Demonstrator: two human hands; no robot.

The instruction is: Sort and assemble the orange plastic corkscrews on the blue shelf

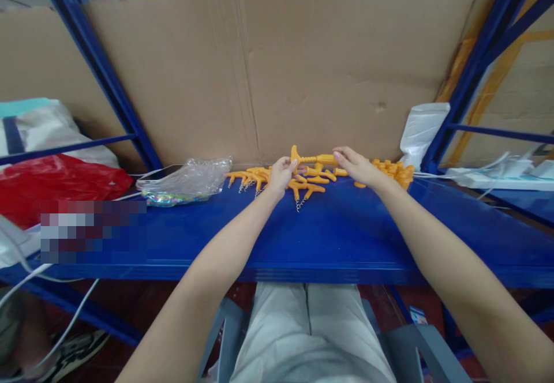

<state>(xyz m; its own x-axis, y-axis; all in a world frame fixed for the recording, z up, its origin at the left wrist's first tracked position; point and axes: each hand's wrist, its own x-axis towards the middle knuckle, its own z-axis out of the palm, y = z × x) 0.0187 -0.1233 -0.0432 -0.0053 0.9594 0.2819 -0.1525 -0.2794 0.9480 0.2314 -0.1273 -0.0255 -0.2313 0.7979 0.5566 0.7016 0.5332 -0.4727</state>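
My left hand (283, 172) is closed round the T-shaped handle of an orange corkscrew (308, 159), which lies level above the shelf. An orange sleeve (324, 159) sits in line with it on the right, over the screw end. My right hand (351, 164) has its fingertips closed at the far end of that sleeve. Below and around my left hand lie several orange corkscrew handles (314, 188) with bare metal spirals. Beside my right hand is a heap of orange plastic parts (393, 171), partly hidden by my wrist.
A blue metal shelf (337, 233) carries everything, with a cardboard wall (320, 71) behind. A clear plastic bag (190, 181) and a red bag (60, 187) lie left. White plastic (422, 132) and a power strip (497, 178) are right. Another person's shoe (78, 354) shows lower left.
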